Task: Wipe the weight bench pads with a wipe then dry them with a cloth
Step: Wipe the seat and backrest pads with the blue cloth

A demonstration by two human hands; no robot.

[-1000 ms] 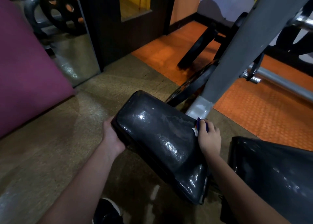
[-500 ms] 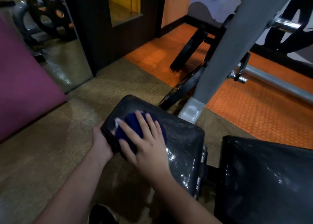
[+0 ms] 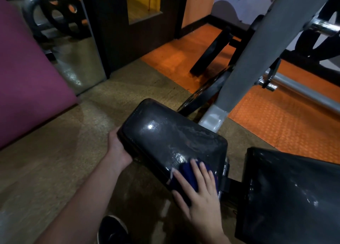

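Observation:
A black glossy seat pad (image 3: 165,137) fills the middle of the head view, with smeared streaks on its top. My left hand (image 3: 117,151) grips its left edge. My right hand (image 3: 200,194) lies flat, fingers spread, pressing a dark blue cloth (image 3: 187,177) onto the pad's near right corner. A second, larger black pad (image 3: 290,194) sits to the right across a metal gap.
A grey steel upright (image 3: 244,65) rises behind the pads, with a weight plate (image 3: 202,94) leaning at its foot and a chrome bar (image 3: 301,90) on the orange floor mat. A maroon mat (image 3: 27,68) stands at left. My black shoe (image 3: 112,231) is below.
My right hand with the blue cloth went from the pad's far right edge to its left end, then slid back to the near right corner. The left hand kept its grip.

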